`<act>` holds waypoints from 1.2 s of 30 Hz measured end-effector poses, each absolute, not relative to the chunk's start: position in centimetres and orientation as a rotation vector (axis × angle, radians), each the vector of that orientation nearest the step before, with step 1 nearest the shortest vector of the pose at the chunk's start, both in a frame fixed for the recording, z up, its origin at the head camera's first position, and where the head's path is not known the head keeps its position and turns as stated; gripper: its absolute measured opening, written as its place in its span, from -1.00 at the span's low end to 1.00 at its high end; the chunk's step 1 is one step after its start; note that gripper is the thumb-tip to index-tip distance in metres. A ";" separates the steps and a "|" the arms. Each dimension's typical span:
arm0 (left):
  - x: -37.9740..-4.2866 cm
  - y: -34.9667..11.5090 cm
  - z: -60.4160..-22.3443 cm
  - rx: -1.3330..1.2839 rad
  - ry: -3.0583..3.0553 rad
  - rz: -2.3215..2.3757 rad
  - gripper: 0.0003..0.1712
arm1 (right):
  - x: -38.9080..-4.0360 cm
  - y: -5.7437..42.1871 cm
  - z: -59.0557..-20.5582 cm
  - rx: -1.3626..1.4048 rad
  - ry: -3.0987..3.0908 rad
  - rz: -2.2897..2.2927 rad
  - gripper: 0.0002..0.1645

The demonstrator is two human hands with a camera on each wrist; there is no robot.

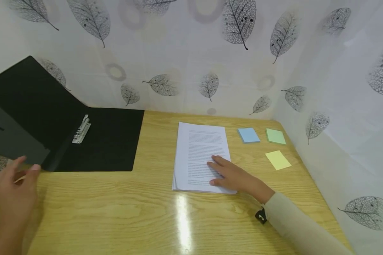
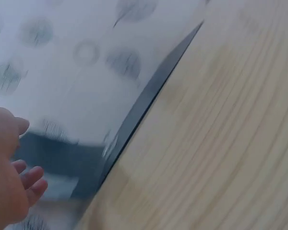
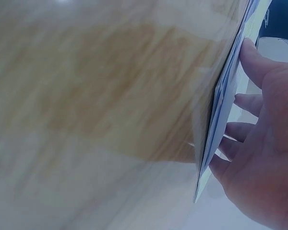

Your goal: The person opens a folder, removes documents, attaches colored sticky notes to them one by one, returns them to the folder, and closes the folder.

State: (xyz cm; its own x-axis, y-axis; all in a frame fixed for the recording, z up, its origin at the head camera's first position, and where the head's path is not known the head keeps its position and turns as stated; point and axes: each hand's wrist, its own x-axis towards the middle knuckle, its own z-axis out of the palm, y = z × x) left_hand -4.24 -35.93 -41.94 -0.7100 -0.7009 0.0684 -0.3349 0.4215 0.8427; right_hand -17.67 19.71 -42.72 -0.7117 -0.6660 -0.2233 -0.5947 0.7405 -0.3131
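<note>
A black ring binder lies spread at the left in the head view, its left cover raised at a slant. My left hand is just below the lower edge of that cover, with fingers loosely bent. In the left wrist view, nothing shows between the thumb and fingers of this hand. Spread fingers of my right hand rest on the lower right of a stack of printed paper sheets. From the right wrist view, the same hand lies across the sheets' top.
Right of the paper are a blue sticky-note pad, a green one and a yellow sticky note. A metal clip sits inside the binder. Leaf-patterned cloth borders the wooden table behind and at right.
</note>
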 end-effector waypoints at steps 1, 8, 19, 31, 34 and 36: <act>-4.5 -34.8 -41.8 0.763 -2.308 -1.194 -0.38 | -17.7 19.7 -42.7 -0.978 2.622 -0.311 -0.05; -8.1 -26.3 -40.8 0.077 -2.658 -1.258 -0.34 | -17.8 19.8 -42.8 -0.976 2.616 -0.325 -0.05; -14.2 -15.7 -42.8 -0.520 -2.900 -1.387 -0.47 | -17.7 19.6 -42.3 -0.957 2.614 -0.334 -0.05; -17.0 -12.5 -44.9 -0.677 -3.070 -1.389 -0.28 | -17.5 19.6 -42.2 -0.965 2.636 -0.347 -0.07; -16.8 -12.4 -45.1 -0.773 -3.099 -1.255 -0.24 | -17.4 19.6 -41.9 -0.982 2.649 -0.354 -0.09; -16.6 -12.4 -45.1 -0.820 -3.098 -1.162 -0.23 | -17.5 19.7 -41.8 -0.982 2.642 -0.382 -0.10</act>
State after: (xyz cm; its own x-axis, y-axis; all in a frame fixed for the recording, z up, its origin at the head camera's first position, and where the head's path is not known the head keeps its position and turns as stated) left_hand -16.62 -12.38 -45.13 -0.8508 0.5196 -0.0788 0.3395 0.6579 0.6722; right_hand -17.48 19.69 -41.78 -0.7231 -0.6666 -0.1810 -0.5880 0.7316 -0.3450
